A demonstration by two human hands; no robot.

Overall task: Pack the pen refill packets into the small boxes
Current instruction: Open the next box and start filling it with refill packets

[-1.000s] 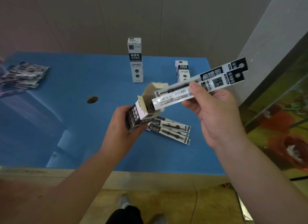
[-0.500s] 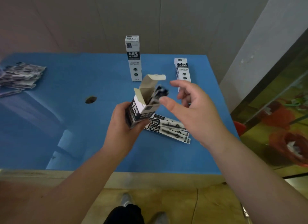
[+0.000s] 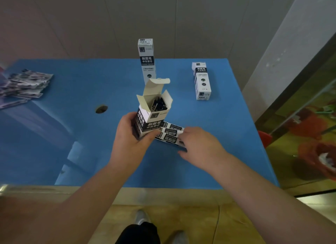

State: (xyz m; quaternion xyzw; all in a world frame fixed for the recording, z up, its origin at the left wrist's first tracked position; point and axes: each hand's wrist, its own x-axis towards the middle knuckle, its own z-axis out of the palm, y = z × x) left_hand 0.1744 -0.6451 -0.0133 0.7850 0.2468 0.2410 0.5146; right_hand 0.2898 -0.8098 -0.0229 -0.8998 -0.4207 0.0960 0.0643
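My left hand (image 3: 133,140) grips a small black-and-white box (image 3: 151,116) upright near the middle of the blue table, its top flaps open. Dark ends of refill packets (image 3: 158,104) show inside it. Just right of the box, a few flat refill packets (image 3: 171,133) lie on the table. My right hand (image 3: 197,143) rests palm down on their right end, fingers touching the packets; whether it grips one is hidden.
A closed box (image 3: 147,59) stands upright at the table's back. Another closed box (image 3: 202,80) sits at the back right. A heap of several packets (image 3: 25,83) lies at the far left. A round hole (image 3: 101,109) is in the blue table (image 3: 54,134).
My right hand pushed two packets into the open box, let them go, then dropped down to the packets lying on the table. The box is now held more upright.
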